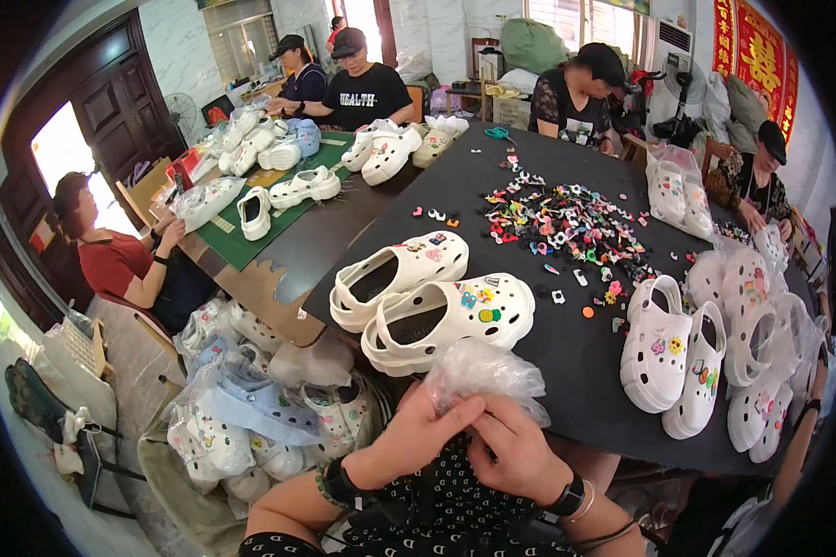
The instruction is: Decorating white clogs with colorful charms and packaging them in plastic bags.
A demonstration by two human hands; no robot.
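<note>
Clear plastic bag: the crumpled bag (492, 371) sits at the table's near edge, bunched just beyond the fingertips and spreading far and a little right from them.
Left hand: this hand (407, 436) pinches the bag from its near left side, thumb pointing right toward the other thumb.
Right hand: this hand (520, 450) pinches the same bag from the near right, fingers curled; the two thumbs meet or almost meet at the bag's near end.
Bag mouth: lost in the folds; I cannot tell which way it faces.
Near clog: a white clog (455, 325) lies directly beyond the bag, which covers part of its near edge in this view; contact between them cannot be told.
Clog axis: heel to the left and near, toe to the right and slightly far, running across the front of the hands.
Nearer hand: the left, close to the heel end; the bag stands between the right hand and the toe.
Far clog: its mate (413, 266) lies just beyond, roughly parallel, toe also right.
Black tabletop: the surface (576, 390) carries both clogs, with loose charms (567, 223) heaped farther off to the right.
</note>
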